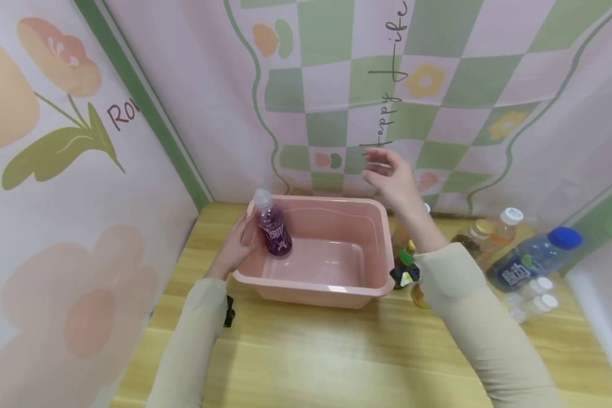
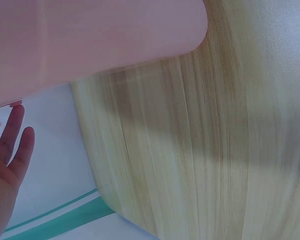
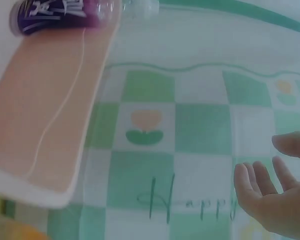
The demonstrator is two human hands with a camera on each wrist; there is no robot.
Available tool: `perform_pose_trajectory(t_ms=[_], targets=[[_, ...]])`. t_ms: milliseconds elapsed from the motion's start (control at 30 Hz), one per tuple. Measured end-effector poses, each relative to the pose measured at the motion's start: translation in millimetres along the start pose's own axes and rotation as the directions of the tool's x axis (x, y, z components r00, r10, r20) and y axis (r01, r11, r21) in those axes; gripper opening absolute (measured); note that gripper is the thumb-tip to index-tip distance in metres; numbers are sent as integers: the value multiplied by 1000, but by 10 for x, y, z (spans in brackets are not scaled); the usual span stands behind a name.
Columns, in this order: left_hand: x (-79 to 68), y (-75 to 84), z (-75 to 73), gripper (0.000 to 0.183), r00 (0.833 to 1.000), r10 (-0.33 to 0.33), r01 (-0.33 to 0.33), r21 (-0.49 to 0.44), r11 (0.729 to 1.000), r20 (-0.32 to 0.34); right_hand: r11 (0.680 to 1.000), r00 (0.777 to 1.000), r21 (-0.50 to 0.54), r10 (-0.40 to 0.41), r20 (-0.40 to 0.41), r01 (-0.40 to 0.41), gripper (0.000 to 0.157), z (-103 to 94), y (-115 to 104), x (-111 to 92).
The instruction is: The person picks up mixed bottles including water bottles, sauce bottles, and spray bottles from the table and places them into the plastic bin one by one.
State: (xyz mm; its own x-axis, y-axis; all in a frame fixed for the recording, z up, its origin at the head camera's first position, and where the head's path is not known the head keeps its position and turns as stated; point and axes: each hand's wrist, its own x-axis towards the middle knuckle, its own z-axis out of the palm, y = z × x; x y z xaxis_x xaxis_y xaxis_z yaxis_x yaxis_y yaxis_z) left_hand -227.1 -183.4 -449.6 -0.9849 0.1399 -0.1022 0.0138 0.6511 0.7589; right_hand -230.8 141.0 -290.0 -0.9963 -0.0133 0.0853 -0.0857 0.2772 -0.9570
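Note:
A pink plastic tub (image 1: 321, 289) stands on the wooden table, and a bottle of purple drink (image 1: 275, 231) with a clear cap leans upright in its left end. My left hand (image 1: 234, 249) rests at the tub's left rim, beside the bottle; in the left wrist view its fingers (image 2: 12, 131) are extended next to the tub's outer wall. Raised in the air above the tub's back right corner, my right hand (image 1: 391, 177) holds nothing. Its fingers are loosely bent, with the thumb apart from them, as the right wrist view also shows.
Right of the tub stand several bottles, among them a large blue-capped bottle (image 1: 532, 258), a white-capped orange one (image 1: 505, 226) and small white-capped bottles (image 1: 540, 294). A dark package (image 1: 404, 272) lies by the tub's right side. A patterned curtain (image 1: 331, 85) hangs behind the table (image 1: 306, 351).

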Motion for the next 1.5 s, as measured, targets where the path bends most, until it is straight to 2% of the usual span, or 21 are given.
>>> perform_pose_trajectory(t_ms=[233,433,633,733,800,867,1000,1233,1367,1433,1500], targets=[[6,9,24,84,1000,8,-8,-10,1000,2,997,995,-69,-40,-87,34,46,-423,130,-189],[26,11,22,83,1000,6,-6,0,1000,8,998,986,-52,-33,-162,25,40,-722,261,-307],[-9,5,14,81,1000,-3,3,5,1000,3,993,976,113,-12,-217,37,36,-1037,366,-387],[-20,-15,10,80,1000,2,-1,16,1000,-4,968,970,244,0,-241,60,36,-1216,433,-423],[-23,-25,12,79,1000,-1,1,22,1000,-4,953,966,295,15,-258,64,36,-1332,476,-445],[-24,-31,13,78,1000,-4,4,22,1000,-1,950,959,310,43,-279,48,36,-1461,513,-477],[-16,-34,15,78,1000,-7,7,25,1000,2,968,942,252,103,-319,-20,40,-1712,586,-552],[-9,-34,22,81,1000,9,-9,9,1000,-2,943,894,323,210,-395,-78,50,-2117,840,-697],[-10,-27,18,81,1000,11,-11,7,1000,-2,919,856,388,256,-449,-71,44,-2283,1022,-742],[-10,-17,15,82,1000,11,-11,-2,1000,-2,902,821,432,266,-505,-27,40,-2340,1100,-749],[-9,-16,13,83,1000,10,-10,-7,1000,-2,895,779,445,298,-551,-27,41,-2385,1162,-755]])
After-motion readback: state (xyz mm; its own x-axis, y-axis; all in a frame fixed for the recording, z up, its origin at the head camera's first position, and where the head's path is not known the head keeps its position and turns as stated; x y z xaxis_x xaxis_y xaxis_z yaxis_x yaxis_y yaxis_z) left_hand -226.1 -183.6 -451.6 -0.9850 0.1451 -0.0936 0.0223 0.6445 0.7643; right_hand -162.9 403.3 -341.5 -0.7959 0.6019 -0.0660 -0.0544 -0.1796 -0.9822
